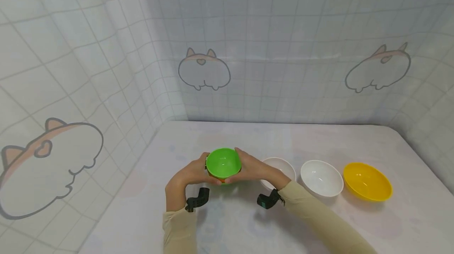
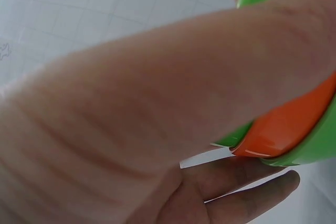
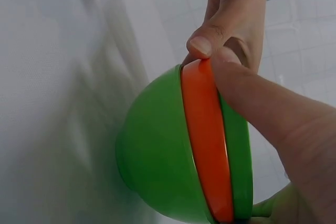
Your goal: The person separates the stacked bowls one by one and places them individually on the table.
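The top bowl (image 1: 223, 161) is green, the middle bowl (image 3: 203, 140) orange.

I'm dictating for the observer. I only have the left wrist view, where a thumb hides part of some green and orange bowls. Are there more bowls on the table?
Observer: Yes. In the head view, two white bowls and a yellow bowl stand to the right of the held stack.

Operator: My thumb's in the way. Where is the right thumb?

Observer: The right wrist view shows the right thumb at the rims, its tip close beside the tip of the left thumb.

Operator: And which way does the top green bowl open?

Observer: Upward; the head view looks into the top green bowl and shows its shiny inside.
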A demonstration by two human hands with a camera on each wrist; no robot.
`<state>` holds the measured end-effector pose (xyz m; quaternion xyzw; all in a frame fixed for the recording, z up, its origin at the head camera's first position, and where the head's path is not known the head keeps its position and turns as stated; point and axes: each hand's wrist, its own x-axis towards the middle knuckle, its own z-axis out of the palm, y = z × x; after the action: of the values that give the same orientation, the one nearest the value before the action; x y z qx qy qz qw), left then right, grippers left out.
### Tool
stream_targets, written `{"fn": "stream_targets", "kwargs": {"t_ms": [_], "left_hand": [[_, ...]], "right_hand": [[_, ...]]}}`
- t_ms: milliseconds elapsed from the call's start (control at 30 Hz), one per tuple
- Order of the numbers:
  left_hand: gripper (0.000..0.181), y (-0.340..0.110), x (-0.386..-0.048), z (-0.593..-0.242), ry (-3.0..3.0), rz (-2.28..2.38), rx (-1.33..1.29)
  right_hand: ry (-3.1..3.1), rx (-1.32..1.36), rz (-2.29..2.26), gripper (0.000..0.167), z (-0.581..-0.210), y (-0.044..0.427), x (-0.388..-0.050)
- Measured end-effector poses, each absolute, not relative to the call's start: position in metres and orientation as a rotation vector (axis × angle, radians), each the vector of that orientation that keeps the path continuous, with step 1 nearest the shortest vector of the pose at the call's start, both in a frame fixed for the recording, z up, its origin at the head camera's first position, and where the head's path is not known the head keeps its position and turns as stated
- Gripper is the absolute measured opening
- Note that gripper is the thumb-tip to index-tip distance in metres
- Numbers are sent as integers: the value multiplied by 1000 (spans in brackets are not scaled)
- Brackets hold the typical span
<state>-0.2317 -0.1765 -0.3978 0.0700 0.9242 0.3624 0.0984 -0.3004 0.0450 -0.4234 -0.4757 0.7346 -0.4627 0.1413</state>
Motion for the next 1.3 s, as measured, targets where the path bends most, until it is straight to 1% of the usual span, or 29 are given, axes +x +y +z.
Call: {"fn": "stream_targets", "kwargs": {"t_ms": [167,367,467,1033,1300], "left_hand": [[96,-176,-231,-397,2740,1072,210],[96,-176,-232,-396,2753,1049,215],[96,-175,-231,-395,2756,1053,219],[91,-173,-235,-398,2786,1076,215],[80,-172,-234,-398,2802,1065,217]], "right_hand": [[2173,-1309,-1328,84,-422,43,-299],[2296,-1203,-1306,87,-421,44,-295],[2336,-1179,-1316,86,-422,44,-294],[2303,-1233,-1404,88,-426,47,-293],[2340,-1260,-1394,95,-427,48,-295]]}}
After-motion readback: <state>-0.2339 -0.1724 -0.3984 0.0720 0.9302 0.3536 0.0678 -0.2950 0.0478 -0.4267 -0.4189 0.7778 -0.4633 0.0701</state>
